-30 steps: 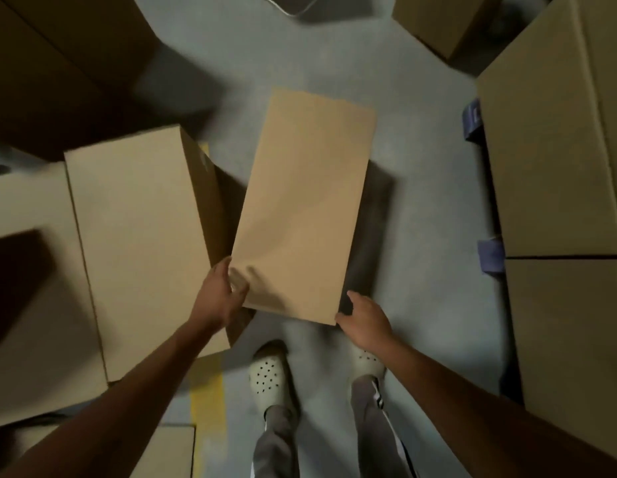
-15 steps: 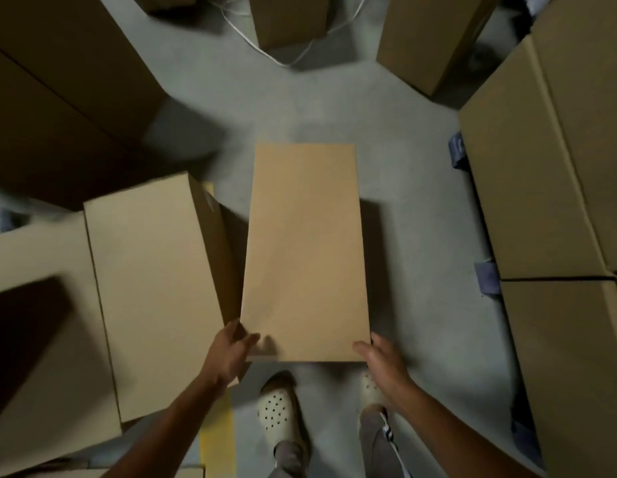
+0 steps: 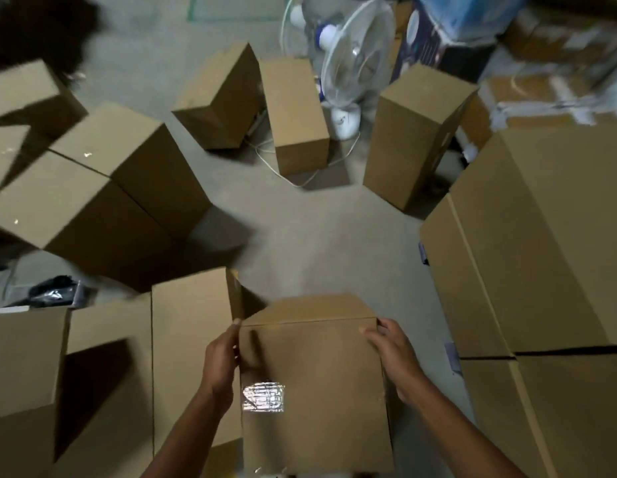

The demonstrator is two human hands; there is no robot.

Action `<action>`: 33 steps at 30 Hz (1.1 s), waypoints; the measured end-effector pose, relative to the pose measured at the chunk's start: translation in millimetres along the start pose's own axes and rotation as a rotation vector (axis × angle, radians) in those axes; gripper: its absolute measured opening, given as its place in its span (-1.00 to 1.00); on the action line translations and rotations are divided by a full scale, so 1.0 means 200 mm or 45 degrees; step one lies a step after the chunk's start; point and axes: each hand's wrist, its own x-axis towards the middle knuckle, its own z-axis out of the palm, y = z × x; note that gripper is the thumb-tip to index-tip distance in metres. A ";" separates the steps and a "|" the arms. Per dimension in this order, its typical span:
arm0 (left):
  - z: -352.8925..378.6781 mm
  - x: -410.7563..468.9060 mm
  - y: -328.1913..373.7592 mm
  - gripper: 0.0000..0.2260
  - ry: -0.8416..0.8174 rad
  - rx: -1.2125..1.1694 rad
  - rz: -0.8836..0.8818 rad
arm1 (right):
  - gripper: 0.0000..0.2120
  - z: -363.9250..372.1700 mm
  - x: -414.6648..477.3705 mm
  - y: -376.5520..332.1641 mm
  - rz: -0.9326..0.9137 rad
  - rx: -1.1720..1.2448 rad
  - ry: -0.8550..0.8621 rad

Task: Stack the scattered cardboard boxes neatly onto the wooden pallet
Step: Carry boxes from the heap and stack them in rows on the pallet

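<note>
Cardboard box [image 3: 314,391] sits at the lower centre of the frame, lifted off the floor [image 3: 300,236] and held between both hands. The left hand [image 3: 221,360] grips its left edge, fingertips reaching the upper left corner. The right hand [image 3: 391,357] grips the right edge, fingers curled over the upper right corner. Neither hand is free.

The box's broad face, with a shiny tape patch [image 3: 263,397] low on its left, is turned up toward the camera. Its small end face tips away toward the upper part of the frame. Its long axis runs from that end face down and out through the bottom edge, so the box stands nearly upright between the arms.

The tall stack of boxes [image 3: 541,253] fills the right side of the frame, near the right hand and across the box from the left. No pallet wood is visible under it, so it is only probably the target. If it is, the box has to travel rightward, led by the right hand, and will likely need tipping to match its neighbours.

Other loose boxes [image 3: 300,115] lie scattered at odd angles across the upper centre and left, close to a white fan [image 3: 355,53].
</note>
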 end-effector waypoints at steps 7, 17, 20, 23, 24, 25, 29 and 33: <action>-0.16 -0.40 0.45 -0.52 -0.104 -0.338 0.056 | -0.42 -0.23 -0.47 -0.46 -0.240 0.215 -0.028; -0.26 -0.81 0.95 -0.69 -0.337 -0.297 0.332 | -0.27 -0.26 -1.12 -0.85 -0.458 0.261 -0.291; -0.32 -0.85 1.11 -0.66 -0.405 -0.379 0.220 | -0.08 -0.28 -1.29 -1.01 -0.531 0.350 -0.404; -0.35 -0.87 1.24 -0.75 -0.443 -0.504 0.125 | -0.06 -0.29 -1.43 -1.14 -0.656 0.379 -0.485; -0.35 -0.87 1.27 -0.75 -0.443 -0.507 0.091 | -0.05 -0.29 -1.47 -1.18 -0.699 0.340 -0.505; -0.35 -0.88 1.29 -0.74 -0.439 -0.526 0.062 | -0.05 -0.29 -1.51 -1.20 -0.743 0.277 -0.500; -0.29 -0.95 1.29 -0.75 -0.517 -0.552 -0.025 | -0.27 -0.29 -1.63 -1.24 -0.922 -0.093 -0.213; -0.23 -1.05 1.27 -0.74 -0.646 -0.570 -0.077 | -0.65 -0.34 -1.67 -1.14 -0.925 0.221 0.309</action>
